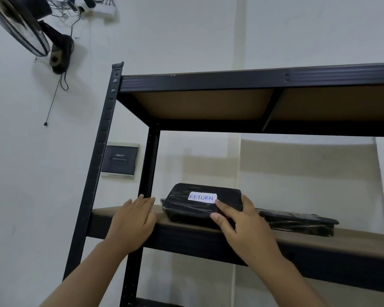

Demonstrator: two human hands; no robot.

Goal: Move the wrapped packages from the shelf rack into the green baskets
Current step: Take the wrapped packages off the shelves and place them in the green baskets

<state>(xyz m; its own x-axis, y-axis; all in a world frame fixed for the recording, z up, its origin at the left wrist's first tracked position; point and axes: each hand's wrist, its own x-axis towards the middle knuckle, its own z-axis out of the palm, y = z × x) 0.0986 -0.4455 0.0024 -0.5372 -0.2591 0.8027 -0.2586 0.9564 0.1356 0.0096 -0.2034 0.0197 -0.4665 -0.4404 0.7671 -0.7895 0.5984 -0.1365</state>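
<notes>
A black wrapped package (193,206) with a white label reading RETURN lies near the left end of a shelf board (353,239) of the black shelf rack (98,173). My right hand (242,227) grips the package's right front corner, thumb on its front face and fingers over the top edge. My left hand (134,220) lies flat on the shelf edge just left of the package, fingers straight, apart from it. A second, flatter black wrapped package (297,221) lies further right on the same board. No green basket is in view.
The upper shelf (231,80) hangs overhead above the packages. A wall fan (20,25) with a hanging pull cord is at the top left. A dark wall panel (120,161) sits behind the rack's left post.
</notes>
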